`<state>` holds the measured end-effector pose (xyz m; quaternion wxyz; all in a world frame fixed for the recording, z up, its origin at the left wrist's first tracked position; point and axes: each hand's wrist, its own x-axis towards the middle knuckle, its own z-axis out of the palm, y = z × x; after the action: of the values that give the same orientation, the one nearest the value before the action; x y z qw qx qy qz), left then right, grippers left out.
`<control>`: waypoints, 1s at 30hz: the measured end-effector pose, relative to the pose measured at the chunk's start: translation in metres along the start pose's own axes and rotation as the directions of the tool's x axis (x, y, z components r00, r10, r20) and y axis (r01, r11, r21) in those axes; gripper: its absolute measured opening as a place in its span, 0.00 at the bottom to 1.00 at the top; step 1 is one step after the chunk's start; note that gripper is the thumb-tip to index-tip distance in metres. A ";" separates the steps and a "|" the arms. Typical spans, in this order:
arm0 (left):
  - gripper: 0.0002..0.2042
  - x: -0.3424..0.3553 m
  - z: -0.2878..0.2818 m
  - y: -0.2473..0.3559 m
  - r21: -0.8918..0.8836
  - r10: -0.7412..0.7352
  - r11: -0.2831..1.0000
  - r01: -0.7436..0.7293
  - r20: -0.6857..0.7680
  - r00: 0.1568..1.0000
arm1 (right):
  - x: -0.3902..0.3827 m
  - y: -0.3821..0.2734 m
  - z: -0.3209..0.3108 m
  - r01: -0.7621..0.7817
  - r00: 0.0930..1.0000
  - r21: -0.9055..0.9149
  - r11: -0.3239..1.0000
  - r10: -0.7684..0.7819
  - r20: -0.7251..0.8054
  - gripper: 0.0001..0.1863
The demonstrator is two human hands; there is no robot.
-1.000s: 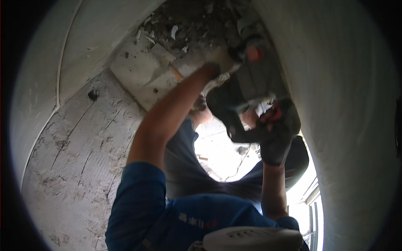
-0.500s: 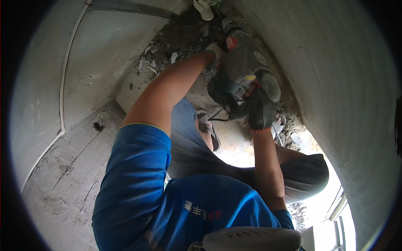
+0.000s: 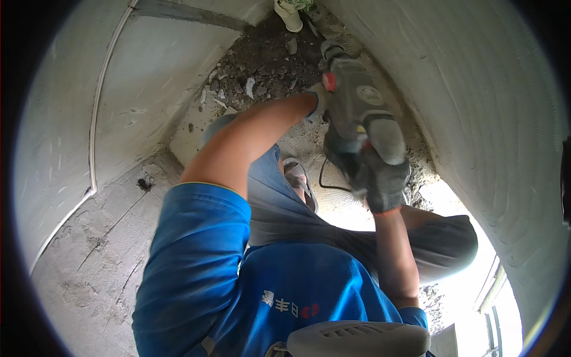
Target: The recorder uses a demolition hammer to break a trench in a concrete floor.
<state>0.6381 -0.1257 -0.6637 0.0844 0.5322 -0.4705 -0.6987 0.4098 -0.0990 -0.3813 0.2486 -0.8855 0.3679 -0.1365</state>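
A grey rotary hammer drill [image 3: 354,98] with a red knob lies across both my hands, its nose towards the far rubble and its rear end towards me. My gloved right hand [image 3: 386,181] is closed around its rear handle. At the front left side of the drill, my gloved left hand [image 3: 322,99] grips near the nose; most of its fingers are hidden behind the tool. A dark cable [image 3: 324,178] loops below the drill. The tip of the bit, if one is fitted, cannot be made out.
Broken rubble [image 3: 267,65] covers the far floor between two close walls. The right wall [image 3: 470,119] curves near the drill. A pale boot-like object [image 3: 288,16] is at the far end. My sandalled foot [image 3: 299,181] rests beneath the arms. A thin pipe [image 3: 95,119] runs along the left wall.
The drill has shifted back towards me and slightly right, turning so more of its top shows. Both my hands have moved with it, keeping their hold.
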 end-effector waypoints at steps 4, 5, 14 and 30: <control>0.21 -0.005 -0.079 -0.086 0.187 0.132 0.961 -0.202 0.330 0.935 | 0.009 -0.026 0.046 -0.008 0.997 -0.047 0.999 0.005 -0.081 0.05; 0.21 -0.040 -0.120 -0.102 0.243 0.102 0.948 -0.206 0.382 0.919 | 0.007 -0.043 0.054 -0.016 0.989 0.169 0.986 0.040 -0.143 0.04; 0.19 -0.092 0.024 0.043 -0.849 -0.269 0.510 -0.138 -0.309 0.912 | -0.013 -0.029 0.049 -0.273 0.934 0.569 0.776 0.356 -0.038 0.05; 0.23 -0.097 -0.005 -0.025 -0.574 -0.284 0.818 0.029 -0.360 0.889 | -0.031 -0.056 0.094 -0.207 0.978 0.348 0.915 0.186 0.093 0.24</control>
<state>0.6930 -0.0548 -0.6179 0.2769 0.6630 -0.1708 -0.6742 0.4609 -0.0115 -0.4318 0.4274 -0.7880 0.4171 -0.1495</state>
